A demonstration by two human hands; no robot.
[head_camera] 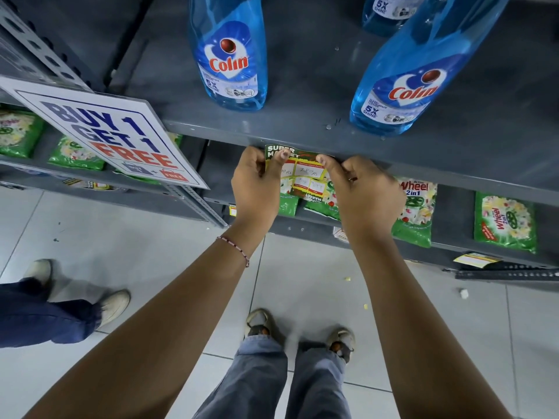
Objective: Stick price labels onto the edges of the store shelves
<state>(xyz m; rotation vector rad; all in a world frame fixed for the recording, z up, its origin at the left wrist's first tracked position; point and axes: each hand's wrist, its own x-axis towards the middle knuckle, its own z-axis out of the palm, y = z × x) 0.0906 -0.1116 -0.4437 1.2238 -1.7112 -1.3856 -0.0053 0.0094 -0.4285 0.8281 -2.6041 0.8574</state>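
A green, red and yellow "Super Market" price label (305, 170) with handwritten prices is held just below the front edge of the grey metal shelf (302, 131). My left hand (257, 186) pinches its left side, thumb on the printed face. My right hand (363, 189) pinches its right side near the top corner. A second label hangs upside down beneath the first; whether they are joined I cannot tell. The label's top edge touches the underside of the shelf lip.
Two blue Colin bottles (231, 55) (405, 86) stand on the shelf. A "Buy 1 Get 1 Free" sign (112, 131) sticks out at left. Green Wheel packets (503, 222) fill the lower shelf, which carries a yellow label (475, 259). Another person's legs (54, 309) stand at left.
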